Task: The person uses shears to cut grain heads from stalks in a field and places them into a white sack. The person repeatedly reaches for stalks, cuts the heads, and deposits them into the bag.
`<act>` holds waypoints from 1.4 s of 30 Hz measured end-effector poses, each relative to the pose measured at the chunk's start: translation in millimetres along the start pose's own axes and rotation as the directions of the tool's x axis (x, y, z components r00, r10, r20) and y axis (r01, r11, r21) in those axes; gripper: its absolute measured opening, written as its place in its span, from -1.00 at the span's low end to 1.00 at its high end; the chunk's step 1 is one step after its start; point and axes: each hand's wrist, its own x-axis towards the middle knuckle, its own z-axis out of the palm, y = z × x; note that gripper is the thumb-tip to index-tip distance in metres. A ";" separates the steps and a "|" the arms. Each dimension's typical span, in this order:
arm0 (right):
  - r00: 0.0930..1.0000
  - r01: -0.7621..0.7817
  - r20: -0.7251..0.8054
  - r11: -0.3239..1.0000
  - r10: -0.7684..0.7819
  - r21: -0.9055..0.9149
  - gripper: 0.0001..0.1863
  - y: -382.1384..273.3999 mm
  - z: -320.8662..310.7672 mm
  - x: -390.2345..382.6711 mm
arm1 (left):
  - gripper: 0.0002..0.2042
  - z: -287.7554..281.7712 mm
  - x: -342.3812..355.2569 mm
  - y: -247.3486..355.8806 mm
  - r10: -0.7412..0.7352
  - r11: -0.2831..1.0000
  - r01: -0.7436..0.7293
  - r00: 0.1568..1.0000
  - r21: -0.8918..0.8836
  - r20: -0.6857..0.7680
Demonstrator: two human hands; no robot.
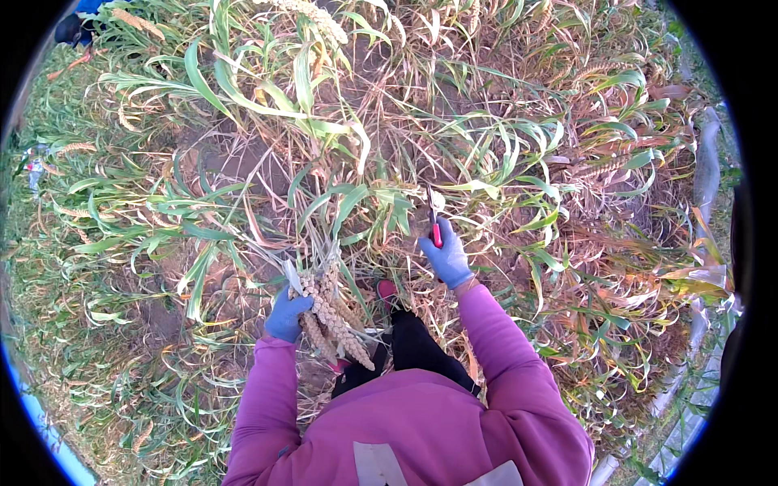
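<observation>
My left hand (285,317), in a blue glove, grips a bunch of tan, bumpy seed heads (339,324) with their stalks and pale leaves, low and left of centre. My right hand (447,261), also gloved, is closed on red-handled cutting shears (436,233), which point away from me among the grass-like leaves (393,202) just right of centre. A small pale clump (438,200) lies beside the blades; I cannot make out whether they touch it. My pink shoe (385,288) shows between my hands.
Leafy green and drying plants (203,89) surround me over brown soil (223,154), some bearing seed heads (320,20). Pale plastic strips (703,162) run along the right side. At the far upper left is a dark blue shape (77,24), possibly part of another person.
</observation>
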 end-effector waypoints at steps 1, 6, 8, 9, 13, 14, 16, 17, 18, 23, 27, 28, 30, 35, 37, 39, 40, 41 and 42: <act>0.993 0.100 -0.049 0.990 -0.105 -0.101 -0.49 -9.1 -1.2 21.9 | -0.47 -36.8 5.0 -23.6 -0.004 0.996 0.004 1.000 0.088 -0.008; 0.915 0.302 0.358 0.902 -0.184 -0.308 -0.51 -47.4 2.3 135.4 | -0.51 -10.3 -0.5 -38.4 -0.085 0.990 0.091 0.995 0.110 -0.053; 0.824 0.002 0.547 0.964 0.150 -0.267 -0.51 -70.5 21.0 134.7 | -0.51 -3.6 2.7 -47.4 -0.102 0.992 0.102 0.995 0.072 0.004; 0.778 -0.038 0.596 0.963 0.197 -0.268 -0.52 -62.8 33.8 131.4 | -0.51 8.4 -1.4 -41.6 -0.120 0.990 0.122 0.992 0.070 -0.030; 0.507 -0.601 0.794 0.798 0.335 0.047 -0.70 -48.4 81.3 57.6 | -0.42 0.8 1.3 -52.1 -0.093 0.979 0.077 0.993 0.190 0.076; 0.445 -0.743 0.840 0.652 0.309 0.154 -0.75 -35.0 93.1 41.6 | -0.37 -2.8 2.1 -59.7 -0.069 0.971 0.042 0.992 0.237 0.104; 0.406 -0.815 0.874 0.538 0.266 0.214 -0.75 -21.6 111.9 23.1 | -0.31 -17.9 -8.1 -72.4 -0.108 0.963 0.081 0.990 0.258 0.092; 0.389 -0.846 0.888 0.476 0.245 0.240 -0.75 -16.7 119.8 12.8 | -0.29 -27.1 -17.5 -79.3 -0.172 0.963 0.157 0.984 0.218 0.048; 0.408 -0.853 0.894 0.427 0.184 0.301 -0.75 -17.8 126.8 2.2 | -0.28 -34.8 -22.8 -83.4 -0.229 0.959 0.223 0.973 0.174 0.013; 0.477 -0.860 0.879 0.219 0.023 0.461 -0.72 -19.0 155.4 -35.0 | -0.39 -48.9 -58.4 -95.5 -0.218 0.960 0.227 0.973 -0.161 0.072; 0.454 -0.873 0.891 0.213 0.019 0.440 -0.70 -16.2 168.8 -41.4 | -0.47 -39.3 -74.3 -102.5 -0.044 0.831 0.094 0.994 -0.548 0.104; 0.441 -0.875 0.897 0.229 0.018 0.426 -0.70 -16.0 170.1 -42.2 | -0.47 -42.6 -75.8 -105.1 -0.060 0.846 0.105 0.993 -0.523 0.102; 0.468 -0.857 0.884 0.249 0.012 0.450 -0.69 -17.9 172.2 -48.6 | -0.47 -50.8 -78.1 -107.3 -0.093 0.873 0.126 0.991 -0.470 0.094; 0.464 -0.866 0.885 0.226 0.036 0.446 -0.65 -14.8 159.2 -49.1 | -0.50 -56.4 -74.0 -105.0 -0.108 0.903 0.103 0.994 -0.417 0.010; 0.502 -0.837 0.858 0.311 0.109 0.450 -0.66 -17.0 150.8 -54.5 | -0.52 -52.6 -71.2 -104.0 -0.110 0.922 0.097 0.994 -0.375 -0.014; 0.519 -0.821 0.840 0.366 0.159 0.438 -0.68 -23.2 148.0 -58.8 | -0.52 -53.1 -70.6 -105.8 -0.124 0.887 0.117 0.992 -0.446 0.015; 0.511 -0.827 0.848 0.353 0.143 0.438 -0.68 -19.4 147.5 -59.1 | -0.53 -54.0 -69.9 -107.7 -0.130 0.869 0.129 0.991 -0.479 0.031; 0.502 -0.832 0.856 0.341 0.126 0.438 -0.68 -14.0 146.3 -59.1 | -0.45 -56.3 -71.6 -114.4 -0.147 0.878 0.149 0.988 -0.454 0.039; 0.489 -0.840 0.866 0.324 0.106 0.435 -0.68 -11.8 148.7 -60.4 | -0.45 -58.4 -72.1 -120.2 -0.145 0.873 0.165 0.986 -0.459 0.080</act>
